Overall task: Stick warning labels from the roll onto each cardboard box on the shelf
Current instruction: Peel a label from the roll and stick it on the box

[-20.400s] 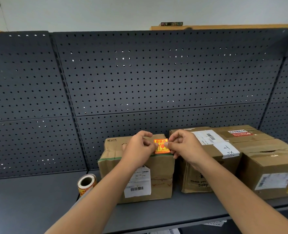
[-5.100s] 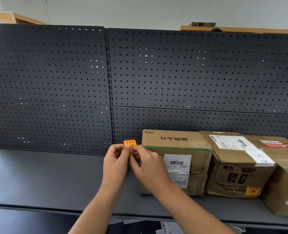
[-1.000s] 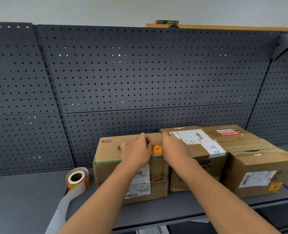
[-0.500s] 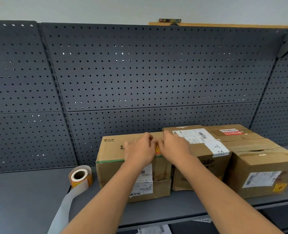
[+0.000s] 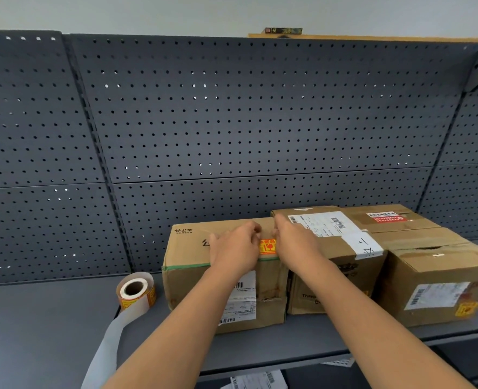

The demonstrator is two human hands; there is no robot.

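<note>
My one camera sat on my head and looked forward and slightly down at the dark shelf (image 5: 50,318), close enough that my forearms ran in from the near edge. It faced the perforated back panel (image 5: 232,122) squarely, with the cardboard boxes (image 5: 221,276) low and right of centre. The wide lens bowed the panel's lines. No second view shared the scene.

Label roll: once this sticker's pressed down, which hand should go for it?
Left, probably. The label roll stands on the shelf left of the left box, on the left hand side. The right hand would have to cross over the left arm.
</note>
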